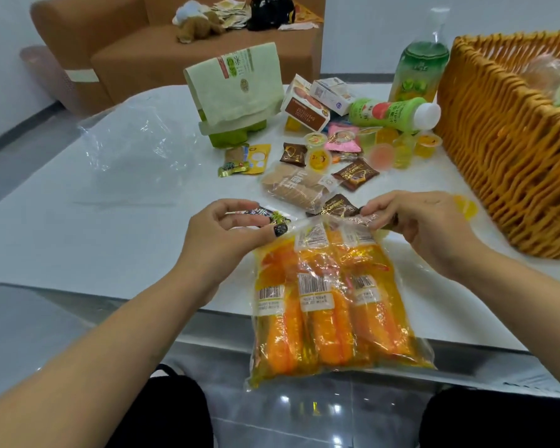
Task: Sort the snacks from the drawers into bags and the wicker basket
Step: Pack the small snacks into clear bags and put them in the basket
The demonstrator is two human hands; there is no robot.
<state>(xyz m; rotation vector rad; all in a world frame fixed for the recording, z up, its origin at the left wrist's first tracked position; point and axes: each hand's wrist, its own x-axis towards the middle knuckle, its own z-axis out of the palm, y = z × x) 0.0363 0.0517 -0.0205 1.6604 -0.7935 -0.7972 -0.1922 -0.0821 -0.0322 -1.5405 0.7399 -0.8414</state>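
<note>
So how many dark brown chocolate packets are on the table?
3 in view: one by the yellow jelly cup, one right of the bread pack, one just beyond the hands. More may be hidden.

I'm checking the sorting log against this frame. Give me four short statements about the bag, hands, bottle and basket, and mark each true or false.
1. Both hands, left hand and right hand, pinch the top of the clear bag. True.
2. The clear bag holds brown chocolate packets. False: it holds orange packets with barcodes.
3. The green bottle stands upright. False: it lies on its side.
4. The wicker basket sits on the table's right side. True.
</note>
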